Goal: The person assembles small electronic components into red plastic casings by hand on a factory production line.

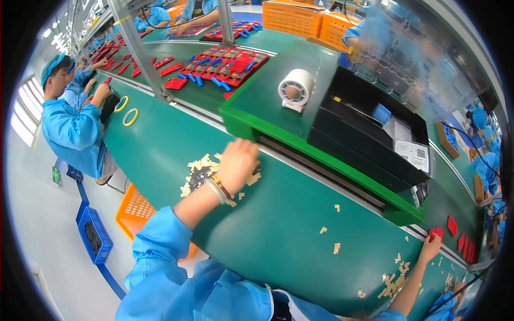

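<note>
Over a pile of small pale L-shaped pieces (189, 182) and small dark pieces (199, 175), my left hand (239, 163) reaches to the bench's far edge. Its fingers are curled, and whatever they may hold is hidden. A bracelet and a pale band circle that wrist. At the far right, my right hand (430, 249) is stretched to the conveyor's edge, its fingers closed on a flat red piece (436, 232). Beside my right forearm, more pale L-shaped pieces (393, 283) lie scattered on the green bench (289, 230).
A green raised stand (257, 101) carries a small white fan (295, 88) and a black open box (348, 134). Red trays with blue parts (222, 64) sit on the conveyor. Tape rings (130, 117) lie near a co-worker (75, 117). An orange basket (134, 211) stands below.
</note>
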